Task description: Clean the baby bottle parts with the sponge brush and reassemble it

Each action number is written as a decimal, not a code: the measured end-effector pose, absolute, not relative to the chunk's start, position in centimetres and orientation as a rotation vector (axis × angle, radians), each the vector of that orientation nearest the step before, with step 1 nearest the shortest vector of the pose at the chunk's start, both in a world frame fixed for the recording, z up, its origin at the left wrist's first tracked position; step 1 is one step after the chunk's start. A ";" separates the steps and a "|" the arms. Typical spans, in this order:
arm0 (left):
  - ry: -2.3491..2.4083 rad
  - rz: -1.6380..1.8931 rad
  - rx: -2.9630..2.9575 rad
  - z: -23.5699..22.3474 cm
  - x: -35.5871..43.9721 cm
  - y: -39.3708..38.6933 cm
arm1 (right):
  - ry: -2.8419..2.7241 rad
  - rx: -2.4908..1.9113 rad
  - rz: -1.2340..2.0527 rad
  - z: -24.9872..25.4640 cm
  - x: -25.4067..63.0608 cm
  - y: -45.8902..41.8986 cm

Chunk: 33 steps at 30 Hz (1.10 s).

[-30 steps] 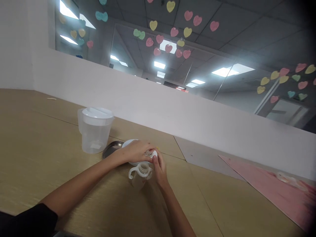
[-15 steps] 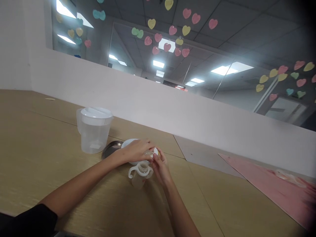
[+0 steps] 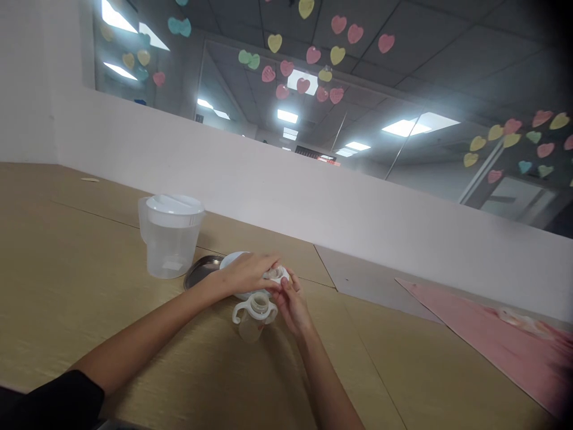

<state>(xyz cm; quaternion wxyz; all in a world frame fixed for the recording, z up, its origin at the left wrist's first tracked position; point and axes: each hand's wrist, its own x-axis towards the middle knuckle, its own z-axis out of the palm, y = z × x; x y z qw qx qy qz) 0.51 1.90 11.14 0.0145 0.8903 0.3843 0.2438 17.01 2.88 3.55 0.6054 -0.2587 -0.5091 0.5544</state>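
Observation:
A clear baby bottle point(image 3: 251, 318) with white side handles stands open-topped on the wooden table point(image 3: 89, 286). Just above its mouth both hands meet on a small white ring with a clear teat point(image 3: 277, 273). My left hand point(image 3: 246, 273) curls its fingers over the top of that piece. My right hand point(image 3: 290, 303) pinches it from below and the right, beside the bottle. A white bowl point(image 3: 233, 260) lies partly hidden behind my left hand.
A clear plastic jug point(image 3: 170, 236) with a white lid stands at the left. A dark metal plate point(image 3: 201, 270) lies between jug and bowl. A pink mat point(image 3: 487, 340) covers the table's right. A low white wall point(image 3: 313, 197) backs the table.
The teat piece has tilted slightly in my fingers and my right hand has shifted a little lower beside the bottle. The bottle, jug and bowl stay put.

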 end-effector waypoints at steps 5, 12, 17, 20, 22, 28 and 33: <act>1.139 0.828 2.744 11.1 0.3 2.0 | -1.109 -0.569 1.306 3.8 17.3 3.0; 1.018 0.937 2.716 11.4 0.0 2.0 | -1.133 -0.591 1.275 3.8 17.4 3.0; 0.941 0.937 2.669 11.1 -0.1 2.2 | -1.166 -0.608 1.250 3.5 17.5 3.2; 0.932 0.931 2.625 11.3 -0.2 2.2 | -1.176 -0.619 1.259 3.5 17.7 3.2; 0.938 0.941 2.600 11.6 -0.6 2.3 | -1.173 -0.630 1.267 3.5 17.7 3.3; 1.325 0.631 2.691 11.3 -1.8 3.6 | -1.235 -0.880 0.956 2.4 17.9 4.6; 1.518 0.244 2.695 8.5 -2.0 5.8 | -1.607 -1.142 0.501 1.1 18.7 5.3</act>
